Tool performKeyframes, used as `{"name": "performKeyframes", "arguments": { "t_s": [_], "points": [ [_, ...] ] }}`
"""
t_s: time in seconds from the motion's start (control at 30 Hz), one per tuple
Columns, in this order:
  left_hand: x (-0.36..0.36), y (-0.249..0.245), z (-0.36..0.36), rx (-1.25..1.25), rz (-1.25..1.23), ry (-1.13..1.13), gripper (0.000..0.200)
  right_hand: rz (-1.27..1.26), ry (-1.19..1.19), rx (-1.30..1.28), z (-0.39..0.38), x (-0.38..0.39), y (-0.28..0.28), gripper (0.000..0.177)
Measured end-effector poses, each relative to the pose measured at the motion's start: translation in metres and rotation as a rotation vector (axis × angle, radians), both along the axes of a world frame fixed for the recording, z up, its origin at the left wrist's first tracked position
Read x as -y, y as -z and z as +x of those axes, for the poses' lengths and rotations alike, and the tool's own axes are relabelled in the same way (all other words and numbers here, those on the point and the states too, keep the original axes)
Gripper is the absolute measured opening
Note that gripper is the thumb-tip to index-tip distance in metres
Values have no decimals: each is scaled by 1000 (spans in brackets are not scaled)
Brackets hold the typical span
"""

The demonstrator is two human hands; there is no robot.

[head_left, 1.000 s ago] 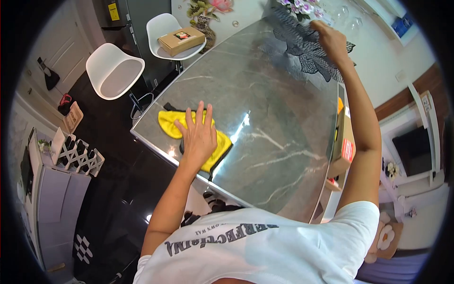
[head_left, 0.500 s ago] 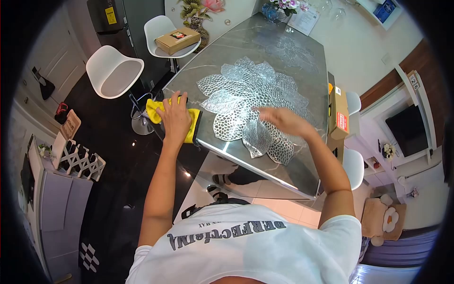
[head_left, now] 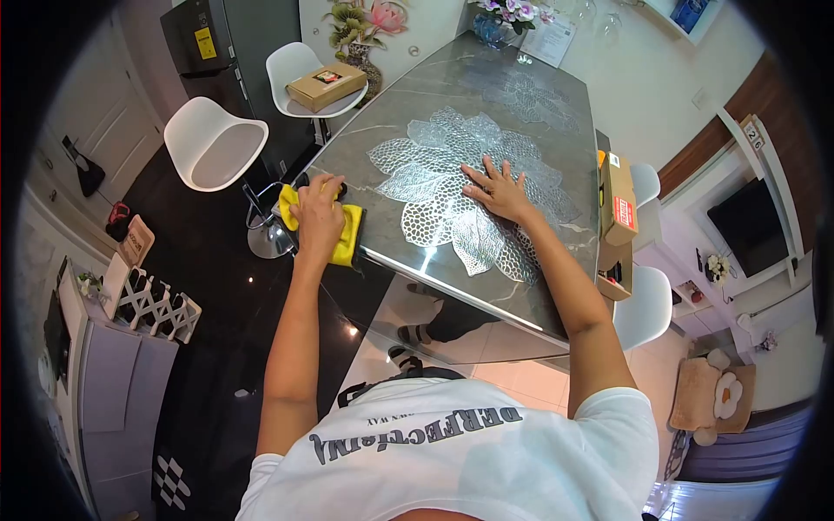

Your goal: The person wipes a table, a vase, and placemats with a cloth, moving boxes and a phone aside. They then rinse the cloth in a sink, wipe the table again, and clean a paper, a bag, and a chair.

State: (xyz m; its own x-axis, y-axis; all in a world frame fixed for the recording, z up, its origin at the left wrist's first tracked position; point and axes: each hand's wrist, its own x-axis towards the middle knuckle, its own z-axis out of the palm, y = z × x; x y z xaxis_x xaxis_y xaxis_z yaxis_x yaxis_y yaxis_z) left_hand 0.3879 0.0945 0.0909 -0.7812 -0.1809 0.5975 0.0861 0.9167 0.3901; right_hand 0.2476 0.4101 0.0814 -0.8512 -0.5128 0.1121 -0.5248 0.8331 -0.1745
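At the left corner of the grey marble-look table [head_left: 391, 122], my left hand [head_left: 319, 215] is closed on a yellow cloth [head_left: 348, 239] with a dark edge. Part of the cloth sticks out on both sides of the hand. My right hand [head_left: 499, 189] lies flat with fingers spread on a silvery, leaf-patterned openwork placemat [head_left: 432, 217]. It holds nothing. A second such placemat [head_left: 532, 100] lies farther back on the table.
White stools [head_left: 208, 156] stand left of the table, one bearing a cardboard box [head_left: 326, 85]. Flowers in a blue vase [head_left: 493, 28] and a framed sheet [head_left: 550, 42] stand at the far end. Another cardboard box [head_left: 618, 200] sits beyond the right edge.
My right hand has moved up and slightly left, from a blurred, raised-looking pose to flat on the placemat with fingers spread. My left hand stays on the cloth at the corner. The view has shifted slightly.
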Motion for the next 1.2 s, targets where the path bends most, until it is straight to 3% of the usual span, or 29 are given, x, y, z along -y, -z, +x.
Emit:
{"name": "performKeyframes", "arguments": {
  "t_s": [0.07, 0.1, 0.13, 0.2, 0.23, 0.27, 0.33, 0.37, 0.4, 0.47, 0.5, 0.6, 0.67, 0.73, 0.83, 0.87, 0.93, 1.03, 1.1, 1.2],
  "points": [
    [2, -10, -1, -51, 110, 56, 38, -45, -43, -153, 7, 19, -5, 63],
    [-4, -23, 0, -128, 248, 99, 38, -239, -195, -96, 32, 38, -31, 64],
    [-14, -36, 1, -200, 388, 145, 38, -537, -417, 79, 43, 61, -41, 68],
    [-41, -54, 2, -260, 540, 187, 42, -816, -695, 384, 84, 102, -75, 84],
    [-62, -69, 9, -245, 897, 341, 46, -888, -729, 467, 100, 119, -87, 91],
    [-76, -80, 15, -220, 1253, 499, 50, -1022, -756, 383, 106, 137, -85, 81],
    [-41, -61, 3, -278, 1095, 484, 55, -980, -668, 560, 85, 148, -91, 58],
    [-30, -56, -1, -343, 1270, 450, 56, -1051, -640, 498, 67, 154, -94, 38],
    [-24, -56, 2, -348, 1214, 309, 56, -1114, -637, 457, 44, 163, -97, 36],
    [4, -23, -9, -257, 553, -84, 58, -1112, -669, 193, -18, 179, -102, 35],
    [5, -18, -10, -164, 434, -231, 61, -1010, -663, -15, -57, 187, -100, 35],
    [11, 25, -23, -35, 30, -447, 63, -844, -595, 75, -144, 208, -78, 39],
    [11, 23, -22, 2, 46, -453, 63, -131, -538, 240, -183, 223, -46, 43],
    [12, 22, -20, 48, 59, -446, 64, -22, -609, -42, -185, 242, -16, 46],
    [12, 24, -24, 66, 82, -458, 67, -66, -689, -23, -92, 250, -28, 38],
    [12, 23, -25, 68, 84, -459, 67, -186, -1010, -153, -83, 252, -10, 35],
    [10, 21, -22, 44, 74, -441, 70, -317, -1198, 172, -33, 240, -33, 26],
    [8, 18, -20, 97, 95, -443, 76, -330, -1189, 260, -67, 246, -24, 29],
    [8, 16, -20, 134, 138, -438, 83, -276, -981, 50, -130, 251, -18, 31],
    [6, 14, -20, 191, 104, -470, 82, -120, -571, -45, -220, 235, -19, 32]
  ]
}}
